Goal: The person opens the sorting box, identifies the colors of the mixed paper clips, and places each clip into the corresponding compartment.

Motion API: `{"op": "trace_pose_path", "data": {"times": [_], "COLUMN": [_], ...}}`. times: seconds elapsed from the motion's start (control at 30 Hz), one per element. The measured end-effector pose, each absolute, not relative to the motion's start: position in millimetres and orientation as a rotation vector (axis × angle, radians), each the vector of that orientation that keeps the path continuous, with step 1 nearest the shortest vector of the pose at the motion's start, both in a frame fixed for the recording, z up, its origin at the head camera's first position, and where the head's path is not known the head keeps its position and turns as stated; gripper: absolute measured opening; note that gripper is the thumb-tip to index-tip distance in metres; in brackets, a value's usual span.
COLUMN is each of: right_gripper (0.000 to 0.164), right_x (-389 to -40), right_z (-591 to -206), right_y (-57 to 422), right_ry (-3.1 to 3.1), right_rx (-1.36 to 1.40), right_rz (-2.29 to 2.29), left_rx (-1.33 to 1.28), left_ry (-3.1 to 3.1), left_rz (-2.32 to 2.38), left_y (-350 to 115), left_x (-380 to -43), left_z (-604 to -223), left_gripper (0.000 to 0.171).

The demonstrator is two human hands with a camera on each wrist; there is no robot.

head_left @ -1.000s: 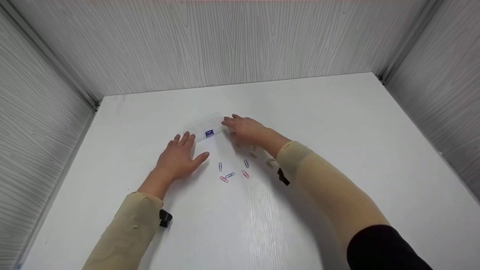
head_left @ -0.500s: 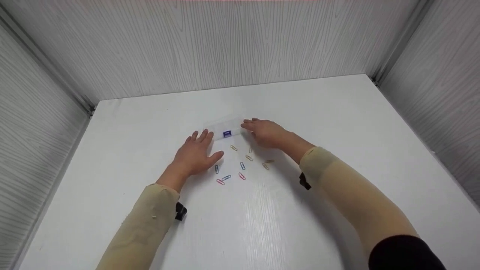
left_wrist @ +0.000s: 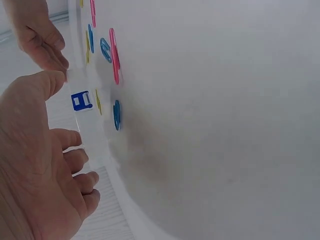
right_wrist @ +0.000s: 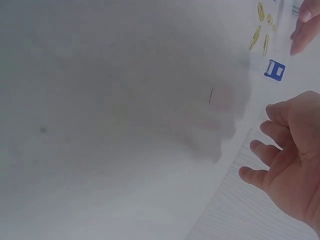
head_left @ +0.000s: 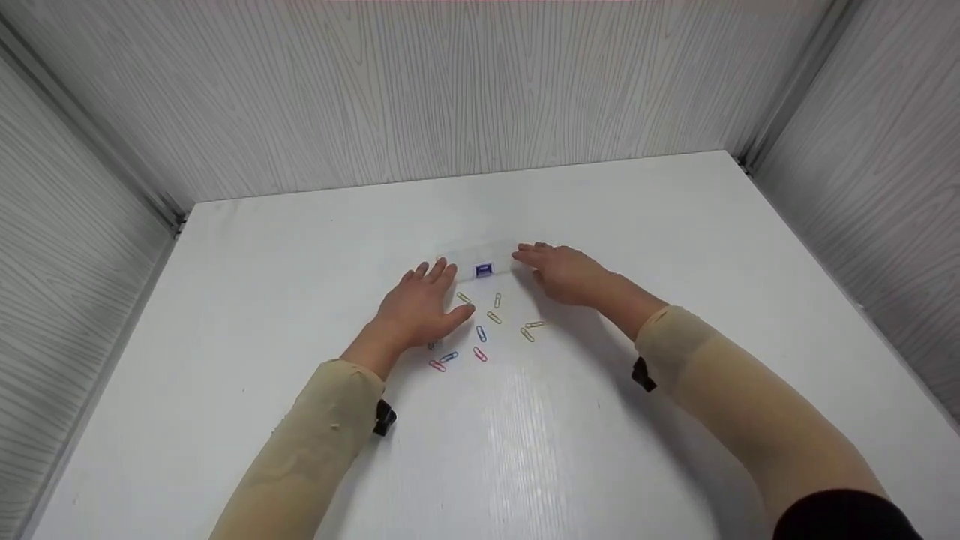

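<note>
A clear plastic box (head_left: 474, 253) with a small blue-and-white patch (head_left: 484, 270) on its front lies flat on the table. My left hand (head_left: 416, 307) rests its extended fingers against the box's left end, thumb spread toward the clips. At the right end, my right hand (head_left: 566, 274) touches the box with its fingertips. In front of the box are scattered several yellow paper clips (head_left: 494, 317), several blue paper clips (head_left: 481, 334) and pink paper clips (head_left: 480, 354). My left hand partly covers one blue clip. The box's transparency makes its contents hard to tell.
The white table (head_left: 637, 202) meets a grey wood-grain back panel (head_left: 450, 90). Similar panels rise on the left (head_left: 67, 225) and right (head_left: 877, 165). Small black pieces are fixed at both cuffs.
The box has slid to the right across the table, with both hands moving along at its ends. Yellow clips once behind the right hand are now uncovered, while the left hand covers part of a blue one.
</note>
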State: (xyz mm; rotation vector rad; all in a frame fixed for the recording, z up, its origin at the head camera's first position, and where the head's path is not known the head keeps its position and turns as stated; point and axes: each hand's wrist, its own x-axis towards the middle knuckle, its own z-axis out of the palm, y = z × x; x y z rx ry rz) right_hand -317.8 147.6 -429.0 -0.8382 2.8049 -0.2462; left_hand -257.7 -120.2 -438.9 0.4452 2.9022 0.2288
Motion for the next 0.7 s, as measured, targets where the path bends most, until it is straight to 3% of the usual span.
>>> {"op": "trace_pose_path", "data": {"times": [0.7], "right_gripper": [0.049], "right_x": [-309], "right_z": [-429], "right_y": [175], "right_ry": [2.822], "right_rx": [-0.875], "right_rz": [-0.337], "left_rx": [0.49], "left_ry": [2.887], "left_rz": [0.222], "left_y": [-101], "left_x": [-262], "left_z": [-438], "left_gripper": [0.089]}}
